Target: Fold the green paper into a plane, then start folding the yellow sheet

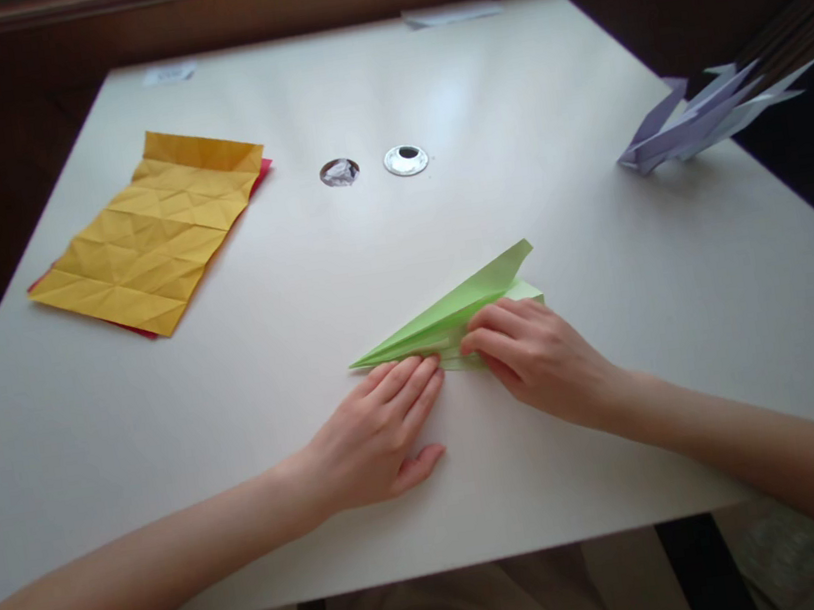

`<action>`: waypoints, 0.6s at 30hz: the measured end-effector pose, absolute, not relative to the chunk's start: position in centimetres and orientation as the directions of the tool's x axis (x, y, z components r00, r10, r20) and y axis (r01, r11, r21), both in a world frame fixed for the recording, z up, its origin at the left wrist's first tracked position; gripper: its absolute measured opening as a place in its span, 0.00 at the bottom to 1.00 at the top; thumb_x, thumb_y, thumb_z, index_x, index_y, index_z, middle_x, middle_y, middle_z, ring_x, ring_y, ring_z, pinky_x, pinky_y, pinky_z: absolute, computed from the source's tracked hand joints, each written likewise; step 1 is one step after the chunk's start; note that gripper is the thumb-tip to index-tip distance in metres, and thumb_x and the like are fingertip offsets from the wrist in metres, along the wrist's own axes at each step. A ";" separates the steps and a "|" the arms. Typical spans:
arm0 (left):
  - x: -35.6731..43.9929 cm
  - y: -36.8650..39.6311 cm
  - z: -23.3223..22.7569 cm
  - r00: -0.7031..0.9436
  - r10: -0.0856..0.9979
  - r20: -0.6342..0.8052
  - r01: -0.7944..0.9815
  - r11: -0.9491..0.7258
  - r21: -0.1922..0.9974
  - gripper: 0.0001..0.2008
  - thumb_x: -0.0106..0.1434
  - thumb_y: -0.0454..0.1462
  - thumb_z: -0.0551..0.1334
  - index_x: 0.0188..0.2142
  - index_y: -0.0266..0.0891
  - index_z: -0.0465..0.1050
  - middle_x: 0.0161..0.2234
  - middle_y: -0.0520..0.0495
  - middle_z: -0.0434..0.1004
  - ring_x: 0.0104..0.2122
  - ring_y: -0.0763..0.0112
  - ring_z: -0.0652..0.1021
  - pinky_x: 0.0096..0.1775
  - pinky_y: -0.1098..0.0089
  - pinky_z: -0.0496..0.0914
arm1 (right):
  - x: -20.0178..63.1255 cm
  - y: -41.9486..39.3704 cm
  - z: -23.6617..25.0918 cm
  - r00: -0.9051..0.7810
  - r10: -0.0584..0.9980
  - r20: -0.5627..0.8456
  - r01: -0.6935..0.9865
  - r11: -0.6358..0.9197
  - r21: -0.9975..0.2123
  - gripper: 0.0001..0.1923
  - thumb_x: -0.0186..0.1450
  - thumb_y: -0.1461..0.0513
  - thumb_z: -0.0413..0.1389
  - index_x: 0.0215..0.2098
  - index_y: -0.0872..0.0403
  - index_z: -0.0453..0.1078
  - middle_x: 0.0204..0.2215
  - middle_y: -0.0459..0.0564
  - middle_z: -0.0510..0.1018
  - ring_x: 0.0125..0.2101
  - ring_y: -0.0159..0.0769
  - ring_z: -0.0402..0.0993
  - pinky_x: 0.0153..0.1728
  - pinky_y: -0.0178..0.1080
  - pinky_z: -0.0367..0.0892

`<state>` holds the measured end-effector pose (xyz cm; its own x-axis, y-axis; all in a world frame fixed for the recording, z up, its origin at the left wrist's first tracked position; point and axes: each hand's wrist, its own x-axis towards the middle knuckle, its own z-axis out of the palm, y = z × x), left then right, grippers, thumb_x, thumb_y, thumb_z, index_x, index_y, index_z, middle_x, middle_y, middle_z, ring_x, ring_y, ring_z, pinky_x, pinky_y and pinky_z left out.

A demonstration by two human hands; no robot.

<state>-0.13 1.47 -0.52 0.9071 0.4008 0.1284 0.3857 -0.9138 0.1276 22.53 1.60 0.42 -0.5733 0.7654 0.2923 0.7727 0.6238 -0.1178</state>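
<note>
A light-green, pointed, folded paper form point(446, 315) is laid on the white, smooth-topped counter point(239, 399), its narrow tip directed left and its wider end right, with one long wing raised at the far side. Its near edge is met by both hands, so that most of the form lies just beyond the left grip and is reached over at its wider end by the right grip. The left hand point(380, 435) is held flat and unclenched, palm down, its fingertips resting along the near fold behind the tip, its thumb spread apart on the counter. The fingers of the right hand point(543, 357) are curled onto the near layers; whether paper is pinched between thumb and fingers cannot be told.

Farther off, a silver, round metal ring point(397, 168) is set in the counter beside a round cut-out hole point(339, 172). At the left, a creased, yellow paper sheet point(148, 240) is laid over a red sheet point(262, 172). At the right edge, lilac, folded, pointed paper pieces point(692, 124) are seen.
</note>
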 end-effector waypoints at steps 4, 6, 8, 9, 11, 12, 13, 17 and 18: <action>-0.1 1.6 -0.6 0.907 0.395 0.145 0.382 -0.917 0.112 0.28 0.63 0.43 0.49 0.56 0.23 0.57 0.56 0.34 0.60 0.55 0.55 0.62 0.55 0.60 0.58 | 22.3 1.4 -0.1 -0.660 0.670 0.339 0.687 0.721 -0.089 0.11 0.61 0.71 0.47 0.37 0.57 0.69 0.32 0.51 0.73 0.34 0.35 0.65 0.36 0.37 0.60; 0.0 1.5 -0.6 0.905 0.398 0.149 0.387 -0.917 0.099 0.28 0.63 0.43 0.48 0.56 0.23 0.57 0.56 0.34 0.60 0.55 0.55 0.62 0.55 0.60 0.58 | 22.3 1.4 0.0 -0.682 0.647 0.341 0.673 0.738 -0.055 0.11 0.62 0.71 0.46 0.39 0.59 0.69 0.32 0.51 0.73 0.34 0.36 0.66 0.36 0.38 0.60; 0.0 1.4 -0.6 0.903 0.403 0.150 0.394 -0.915 0.087 0.28 0.63 0.43 0.48 0.56 0.23 0.57 0.56 0.34 0.60 0.55 0.54 0.62 0.55 0.60 0.58 | 22.2 1.1 0.3 -0.700 0.639 0.320 0.671 0.742 -0.014 0.12 0.62 0.71 0.45 0.39 0.60 0.69 0.32 0.52 0.73 0.35 0.37 0.66 0.37 0.38 0.61; 0.0 1.4 -0.6 0.901 0.407 0.150 0.398 -0.913 0.083 0.28 0.63 0.43 0.48 0.56 0.23 0.57 0.56 0.33 0.60 0.55 0.54 0.62 0.55 0.60 0.58 | 22.2 1.0 0.6 -0.707 0.642 0.296 0.674 0.739 0.008 0.13 0.62 0.71 0.45 0.40 0.60 0.69 0.33 0.53 0.73 0.35 0.37 0.66 0.37 0.39 0.61; 0.0 1.3 -0.5 0.900 0.410 0.145 0.402 -0.912 0.080 0.28 0.63 0.43 0.48 0.56 0.23 0.56 0.56 0.33 0.60 0.55 0.54 0.62 0.55 0.61 0.58 | 22.2 0.5 1.0 -0.716 0.658 0.233 0.686 0.726 0.058 0.14 0.61 0.72 0.45 0.41 0.62 0.69 0.34 0.54 0.73 0.36 0.38 0.66 0.37 0.40 0.61; 0.0 1.3 -0.5 0.901 0.409 0.142 0.401 -0.912 0.081 0.28 0.63 0.43 0.48 0.56 0.23 0.56 0.56 0.34 0.60 0.55 0.55 0.62 0.55 0.61 0.58 | 22.2 0.2 1.2 -0.718 0.668 0.198 0.691 0.717 0.087 0.14 0.60 0.72 0.46 0.42 0.62 0.68 0.34 0.54 0.73 0.36 0.39 0.66 0.37 0.40 0.61; 0.0 1.3 -0.5 0.902 0.409 0.139 0.401 -0.912 0.082 0.28 0.63 0.43 0.48 0.56 0.23 0.56 0.56 0.34 0.59 0.55 0.55 0.62 0.55 0.61 0.57 | 22.3 -0.1 1.3 -0.716 0.678 0.167 0.697 0.707 0.117 0.15 0.60 0.72 0.46 0.43 0.63 0.68 0.34 0.55 0.73 0.36 0.40 0.66 0.36 0.40 0.61; 0.0 1.2 -0.5 0.901 0.412 0.139 0.404 -0.911 0.083 0.28 0.63 0.44 0.48 0.56 0.24 0.55 0.57 0.34 0.59 0.55 0.56 0.62 0.55 0.62 0.57 | 22.5 -1.3 1.3 -0.700 0.702 0.131 0.711 0.665 0.230 0.17 0.58 0.73 0.46 0.44 0.67 0.68 0.34 0.58 0.72 0.35 0.42 0.65 0.34 0.41 0.61; 0.0 1.2 -0.6 0.900 0.412 0.144 0.405 -0.911 0.082 0.28 0.63 0.44 0.48 0.56 0.24 0.55 0.57 0.35 0.59 0.55 0.56 0.62 0.55 0.62 0.57 | 22.6 -1.5 1.3 -0.694 0.708 0.131 0.714 0.654 0.249 0.17 0.57 0.74 0.46 0.44 0.68 0.68 0.34 0.58 0.72 0.34 0.43 0.65 0.34 0.42 0.62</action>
